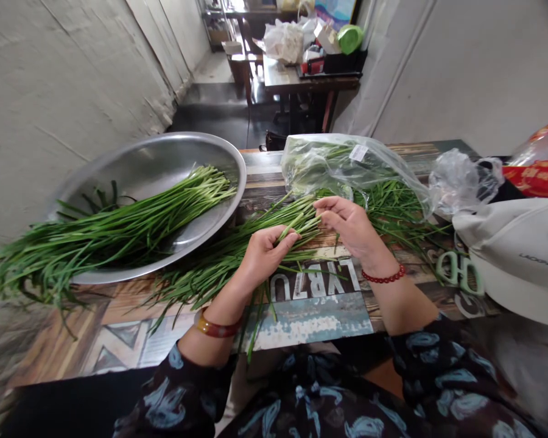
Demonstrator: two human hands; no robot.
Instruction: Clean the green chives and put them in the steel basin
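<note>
My left hand is closed round a few green garlic chives, their pale ends pointing right and their leaves hanging toward the table's front edge. Close by, my right hand has its thumb and fingertips pinched at the pale stem ends. Beneath both hands lies a loose pile of chives on the table. A large steel basin at the left holds a thick bundle of chives, whose leaves droop over its rim. Behind my right hand, a clear plastic bag contains more chives, with some spilling out.
Green-handled scissors lie at the right, beside a light cap. A crumpled plastic bag and a red-printed package are behind them. Another table with bags and boxes stands farther back, between walls.
</note>
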